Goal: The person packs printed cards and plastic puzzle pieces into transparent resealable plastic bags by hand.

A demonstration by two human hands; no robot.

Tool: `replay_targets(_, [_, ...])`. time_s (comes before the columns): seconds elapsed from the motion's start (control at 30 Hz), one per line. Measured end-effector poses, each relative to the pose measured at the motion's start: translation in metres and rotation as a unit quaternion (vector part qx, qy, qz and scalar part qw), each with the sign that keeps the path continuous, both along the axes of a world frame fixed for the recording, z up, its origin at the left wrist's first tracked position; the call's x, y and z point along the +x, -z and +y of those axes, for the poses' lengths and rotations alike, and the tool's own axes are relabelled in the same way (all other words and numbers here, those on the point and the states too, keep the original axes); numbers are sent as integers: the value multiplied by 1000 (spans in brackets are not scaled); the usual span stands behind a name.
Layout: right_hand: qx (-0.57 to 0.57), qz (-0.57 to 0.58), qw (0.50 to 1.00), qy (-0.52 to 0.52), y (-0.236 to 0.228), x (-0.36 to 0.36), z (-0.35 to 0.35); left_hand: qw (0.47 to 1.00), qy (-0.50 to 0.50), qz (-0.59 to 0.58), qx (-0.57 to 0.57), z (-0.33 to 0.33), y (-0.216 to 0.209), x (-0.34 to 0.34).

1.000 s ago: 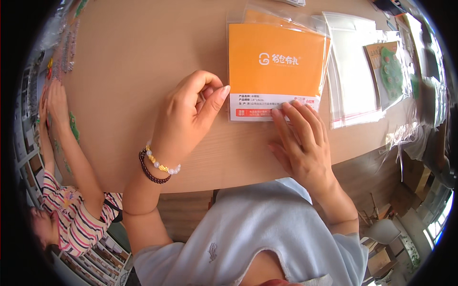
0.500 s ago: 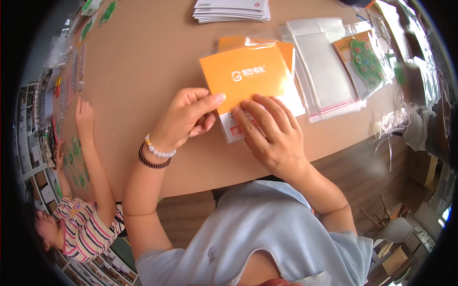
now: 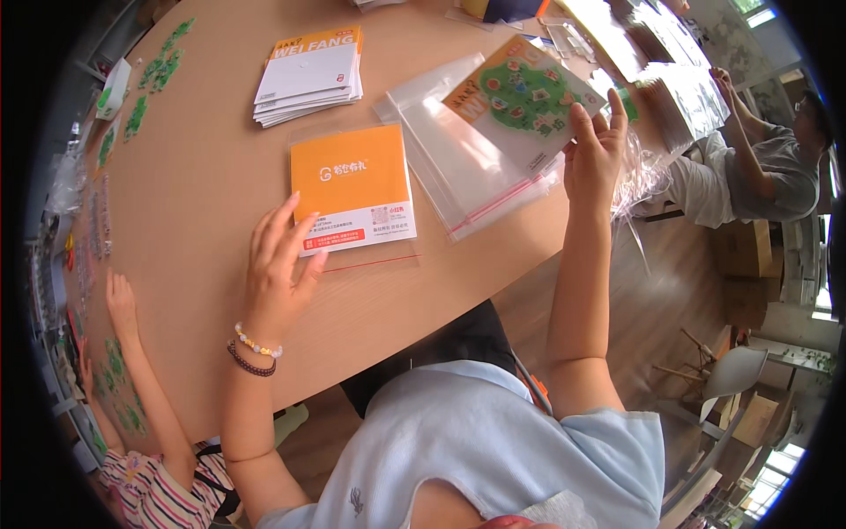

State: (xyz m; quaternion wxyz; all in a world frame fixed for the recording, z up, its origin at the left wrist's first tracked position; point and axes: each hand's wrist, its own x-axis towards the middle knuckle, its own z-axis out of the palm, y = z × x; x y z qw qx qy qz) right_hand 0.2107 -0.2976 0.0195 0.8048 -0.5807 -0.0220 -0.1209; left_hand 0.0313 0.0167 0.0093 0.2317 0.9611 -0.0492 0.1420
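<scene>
An orange-and-white card in a clear plastic sleeve [image 3: 352, 176] lies flat on the table before me. My left hand [image 3: 278, 264] is at its lower left edge, fingers spread and fingertips over the white strip; whether they press on it I cannot tell. To the right, my right hand [image 3: 597, 145] has thumb and fingers at the corner of a card with a green map-shaped piece [image 3: 529, 97], pinching it. That card is tilted over a stack of clear plastic bags [image 3: 441, 163] with a red strip along the near edge.
A pile of white and orange cards [image 3: 308, 75] stands farther back. Green pieces [image 3: 163, 62] lie along the far left. At left a person's forearm [image 3: 145, 370] rests on the table beside more green pieces. Another person [image 3: 767, 163] sits at right near a heap of clear packaging [image 3: 679, 101].
My right hand has left the orange sleeved card and reached right to the green-map card. My left hand has loosened its pinch and spread its fingers. The view has shifted.
</scene>
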Motion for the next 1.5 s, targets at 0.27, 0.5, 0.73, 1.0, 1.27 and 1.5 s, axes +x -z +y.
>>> replay_targets(0.27, [-588, -90, 773, 221, 23, 0, -34, 991, 60, 74, 96, -11, 12, -20])
replay_targets(0.5, [-571, -198, 796, -24, -7, -46, 27, 991, 80, 35, 102, -19, 13, -42])
replay_targets(0.73, [-521, -362, 662, -399, 9, -137, 98, 988, 97, 36, 118, -14, 12, -46])
replay_targets(1.0, [-588, -411, 582, -382, 17, -140, 113, 984, 107, 58, 129, -9, 15, -45])
replay_targets(1.27, [-161, -116, 893, -405, 15, -107, 47, 977, 118, 62, 163, -14, 16, -42])
replay_targets(1.5, [-225, 91, 969, 42, 11, -57, -121, 976, 110, 96, 162, -14, 9, -47])
